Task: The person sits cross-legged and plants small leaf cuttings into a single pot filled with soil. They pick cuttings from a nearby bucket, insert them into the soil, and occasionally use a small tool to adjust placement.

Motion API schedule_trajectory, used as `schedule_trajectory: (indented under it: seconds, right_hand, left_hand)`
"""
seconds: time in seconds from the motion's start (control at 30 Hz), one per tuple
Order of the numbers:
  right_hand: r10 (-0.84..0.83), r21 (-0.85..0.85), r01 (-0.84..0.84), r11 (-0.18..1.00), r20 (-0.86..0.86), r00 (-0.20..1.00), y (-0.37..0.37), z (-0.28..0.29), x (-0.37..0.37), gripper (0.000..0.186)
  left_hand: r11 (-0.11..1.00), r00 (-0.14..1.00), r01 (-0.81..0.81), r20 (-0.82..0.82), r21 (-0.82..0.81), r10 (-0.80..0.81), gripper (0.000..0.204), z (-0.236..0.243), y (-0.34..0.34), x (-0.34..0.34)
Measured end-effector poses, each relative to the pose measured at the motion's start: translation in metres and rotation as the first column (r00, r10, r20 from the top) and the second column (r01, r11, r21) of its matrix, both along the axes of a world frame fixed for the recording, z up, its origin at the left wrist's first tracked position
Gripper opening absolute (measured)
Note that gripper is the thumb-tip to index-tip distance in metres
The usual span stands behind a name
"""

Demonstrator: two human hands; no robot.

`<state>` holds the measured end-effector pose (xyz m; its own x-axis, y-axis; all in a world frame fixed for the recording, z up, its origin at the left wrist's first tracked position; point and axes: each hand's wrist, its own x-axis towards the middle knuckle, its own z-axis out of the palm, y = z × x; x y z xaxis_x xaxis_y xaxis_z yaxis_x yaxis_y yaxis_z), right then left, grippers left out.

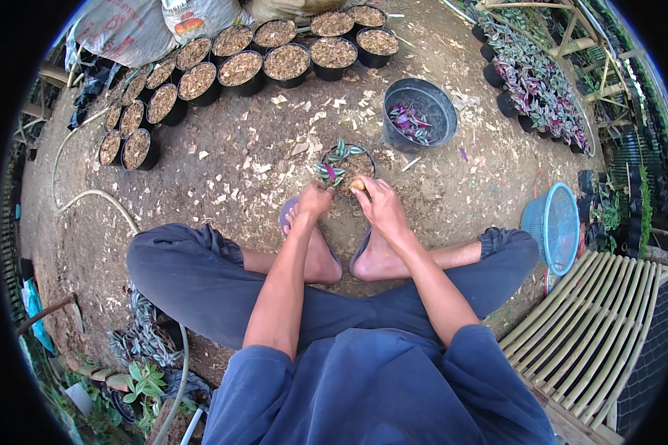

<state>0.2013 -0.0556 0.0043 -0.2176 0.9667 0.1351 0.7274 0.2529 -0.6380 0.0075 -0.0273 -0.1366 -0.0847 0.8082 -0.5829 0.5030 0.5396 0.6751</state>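
Observation:
Just beyond my feet stands a black pot [362,165] filled with brown planting mix. Striped green-and-silver leaves [343,151] rise at its left side. My left hand [315,199] is at the pot's near left edge, fingers closed on a leafy cutting [330,173] with a purple underside showing. The cutting's stem is hidden by the fingers. At the near right rim, my right hand [382,206] pinches a small yellow-brown piece [358,184], too small to identify. A grey bucket [439,111] farther right contains purple-leaved cuttings [410,123].
Several filled black pots [286,64] curve across the far left, with sacks [122,31] behind. Potted striped plants [538,85] line the far right. A blue basket [562,230] and a bamboo bench [583,326] are to my right. A hose [89,194] lies left.

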Motion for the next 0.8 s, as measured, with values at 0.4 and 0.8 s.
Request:
schedule_trajectory:
  seconds: [0.4, 0.8]
  right_hand:
    - [0.041, -0.02, -0.04, 0.999, 0.064, 0.997, -0.001, -0.015, -0.007, 0.031]
    - [0.065, 0.075, -0.067, 0.995, 0.024, 0.998, 0.006, -0.044, -0.013, 0.034]
  left_hand:
    - [0.983, 0.943, -0.153, 0.282, -0.105, 0.177, 0.031, -0.01, -0.006, 0.006]
    - [0.978, 0.914, -0.181, 0.348, -0.105, 0.206, 0.031, -0.006, -0.01, 0.016]
